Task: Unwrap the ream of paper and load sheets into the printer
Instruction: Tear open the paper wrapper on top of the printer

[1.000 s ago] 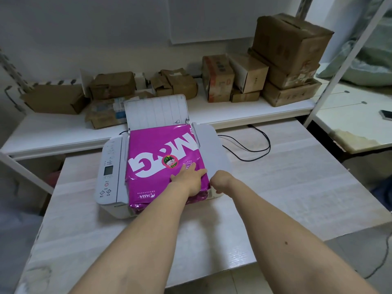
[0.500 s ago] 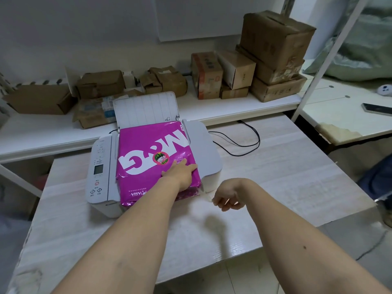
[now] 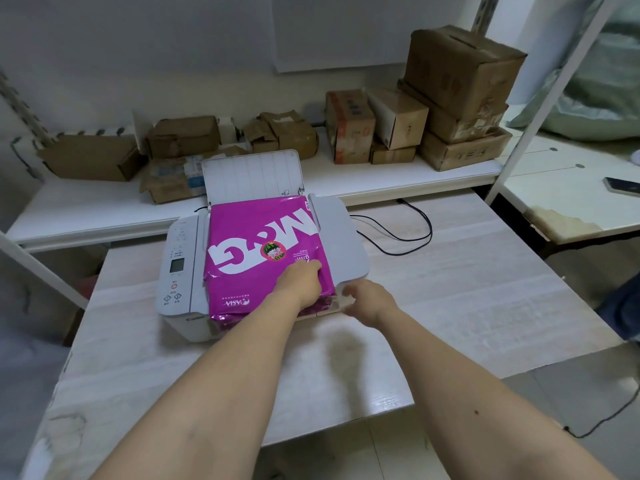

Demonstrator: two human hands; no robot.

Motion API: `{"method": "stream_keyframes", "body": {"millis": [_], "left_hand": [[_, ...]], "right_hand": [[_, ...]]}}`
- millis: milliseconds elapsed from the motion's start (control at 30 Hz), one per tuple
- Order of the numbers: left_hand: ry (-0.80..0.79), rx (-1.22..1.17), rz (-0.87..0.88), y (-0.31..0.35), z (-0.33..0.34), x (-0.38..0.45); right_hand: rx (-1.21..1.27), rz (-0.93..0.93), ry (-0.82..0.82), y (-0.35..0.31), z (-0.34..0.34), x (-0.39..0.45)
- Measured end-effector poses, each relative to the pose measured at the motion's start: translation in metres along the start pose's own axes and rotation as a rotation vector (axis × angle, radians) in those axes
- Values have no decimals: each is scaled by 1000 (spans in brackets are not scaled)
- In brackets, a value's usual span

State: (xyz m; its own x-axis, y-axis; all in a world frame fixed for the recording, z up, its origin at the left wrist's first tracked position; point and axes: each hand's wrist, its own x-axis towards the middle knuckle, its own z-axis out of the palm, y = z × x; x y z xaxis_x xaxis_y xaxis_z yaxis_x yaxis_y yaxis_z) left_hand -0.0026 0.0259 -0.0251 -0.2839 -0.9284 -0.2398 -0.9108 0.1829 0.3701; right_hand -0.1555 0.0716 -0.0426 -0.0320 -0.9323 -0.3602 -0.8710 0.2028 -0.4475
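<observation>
A magenta-wrapped ream of paper (image 3: pixel 256 244) lies on top of the white printer (image 3: pixel 178 271), whose rear paper support (image 3: pixel 252 176) stands raised behind it. The wrapper looks closed, with a crinkled end facing me. My left hand (image 3: pixel 301 282) lies flat on the ream near its front right corner, pressing down on the wrapper. My right hand (image 3: pixel 367 299) is blurred beside that same corner, with its fingers loosely apart at the wrapper's end. I cannot tell whether they touch it.
The printer stands on a pale wooden table (image 3: pixel 467 306). A black cable (image 3: pixel 412 233) loops to its right. Behind it runs a white shelf (image 3: pixel 86 209) with several cardboard boxes (image 3: pixel 460 74). A metal post (image 3: pixel 540 98) and a phone (image 3: pixel 623 185) are at the right.
My right hand dropped away to the table in front of the printer, then came back up to the ream's front right corner. My left hand stayed on the ream.
</observation>
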Motion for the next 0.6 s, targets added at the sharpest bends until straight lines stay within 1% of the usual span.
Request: {"method": "stream_keyframes", "body": {"millis": [67, 100, 167, 200, 233, 267, 333, 367, 400, 467, 500, 533, 600], "left_hand": [[81, -8, -23, 7, -1, -9], [141, -18, -44, 11, -1, -14], [270, -51, -101, 22, -2, -25], [310, -64, -131, 28, -2, -30], [315, -68, -164, 32, 0, -35], [286, -66, -201, 36, 3, -38], [179, -108, -302, 41, 11, -44], [120, -187, -366, 42, 17, -47], [64, -319, -428, 42, 23, -49], [-36, -669, -534, 47, 29, -55], [-53, -786, -566, 49, 30, -57], [-56, -844, -586, 49, 31, -57], [-46, -885, -611, 49, 31, -58]], "right_hand": [[-53, 40, 87, -3, 5, 0], [-58, 59, 104, -4, 5, -2], [-43, 80, 116, -4, 5, -5], [-32, 86, 113, -3, 4, -6], [-15, 85, 110, -2, 3, -8], [8, 78, 106, -1, 2, -10], [58, 47, 101, 0, 0, -16], [75, 27, 92, 1, -1, -19], [89, 4, 77, 2, -1, -21], [134, -46, 1, 1, -2, -25], [186, -75, -57, 1, -2, -27], [260, -105, -120, 0, -2, -29], [410, -121, -233, -1, -3, -31]]}}
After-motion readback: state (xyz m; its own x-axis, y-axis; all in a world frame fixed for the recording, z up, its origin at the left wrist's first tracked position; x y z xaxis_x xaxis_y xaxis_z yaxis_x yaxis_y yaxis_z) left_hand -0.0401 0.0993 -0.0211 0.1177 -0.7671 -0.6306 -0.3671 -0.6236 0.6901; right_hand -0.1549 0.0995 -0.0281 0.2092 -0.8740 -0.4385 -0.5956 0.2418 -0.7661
